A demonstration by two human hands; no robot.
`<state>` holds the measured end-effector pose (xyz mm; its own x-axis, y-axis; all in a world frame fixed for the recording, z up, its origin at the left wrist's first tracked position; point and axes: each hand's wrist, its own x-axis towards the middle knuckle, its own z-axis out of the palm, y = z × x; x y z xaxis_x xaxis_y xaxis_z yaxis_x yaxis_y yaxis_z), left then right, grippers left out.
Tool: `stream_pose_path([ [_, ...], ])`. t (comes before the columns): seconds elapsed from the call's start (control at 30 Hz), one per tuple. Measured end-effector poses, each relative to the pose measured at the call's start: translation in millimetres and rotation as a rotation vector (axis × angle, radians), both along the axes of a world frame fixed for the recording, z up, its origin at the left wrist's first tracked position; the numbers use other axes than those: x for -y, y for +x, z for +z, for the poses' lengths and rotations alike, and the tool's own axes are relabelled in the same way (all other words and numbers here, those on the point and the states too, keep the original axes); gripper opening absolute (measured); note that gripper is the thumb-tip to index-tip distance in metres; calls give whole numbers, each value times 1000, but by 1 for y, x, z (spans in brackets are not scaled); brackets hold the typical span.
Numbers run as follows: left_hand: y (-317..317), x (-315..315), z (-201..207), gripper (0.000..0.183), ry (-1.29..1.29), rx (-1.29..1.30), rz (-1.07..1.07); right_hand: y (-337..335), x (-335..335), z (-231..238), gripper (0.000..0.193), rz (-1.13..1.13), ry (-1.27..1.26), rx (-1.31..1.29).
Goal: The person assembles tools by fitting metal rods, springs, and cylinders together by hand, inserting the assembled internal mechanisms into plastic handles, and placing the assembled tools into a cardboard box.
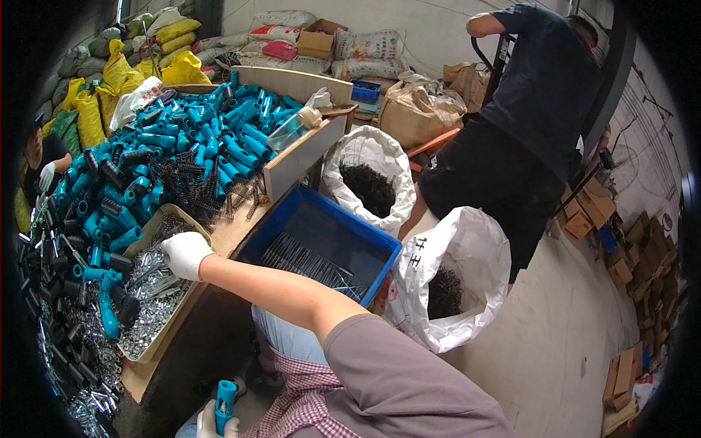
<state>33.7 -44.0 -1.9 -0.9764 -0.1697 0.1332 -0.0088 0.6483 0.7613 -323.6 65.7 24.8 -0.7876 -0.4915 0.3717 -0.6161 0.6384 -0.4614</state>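
My right hand [187,255], in a white glove, reaches across to a shallow tan tray [196,296]. Its fingers are closed over small shiny metal parts [155,296]; whatever they pinch is hidden. At the bottom edge my left hand [212,422], also gloved, is wrapped around a teal plastic tube [226,400] held roughly upright, its open end facing up. Beyond the tray rises a large heap of similar teal tubes [208,131], some with black ribbed sleeves. Dark coil springs [186,182] lie along the heap's near side.
A blue bin [321,204] holding thin metal rods stands right of the table. Two white sacks [398,157] [485,248] contain dark springs. A person in dark clothes [540,109] stands behind them. Another person's gloved hand [47,177] is at the heap's left. A clear container [294,130] rests by the board.
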Motion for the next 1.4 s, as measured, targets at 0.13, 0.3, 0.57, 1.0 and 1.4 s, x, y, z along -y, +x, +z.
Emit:
stream_pose_path([
  [0.13,0,2,-2,48,-19,-7,-12,-1,0,0,20,-4,9,8],
  [0.3,0,2,-3,48,-6,-5,-11,1,-1,3,21,-1,10,20],
  [0.57,-1,3,-6,47,-18,-22,-15,4,-3,7,20,-2,-6,19],
  [1.0,-1,7,-15,47,35,2,-23,0,0,-1,21,-7,-19,-10],
  [1.4,-4,5,-11,46,53,-8,-33,3,-1,2,19,-3,-50,-17],
])
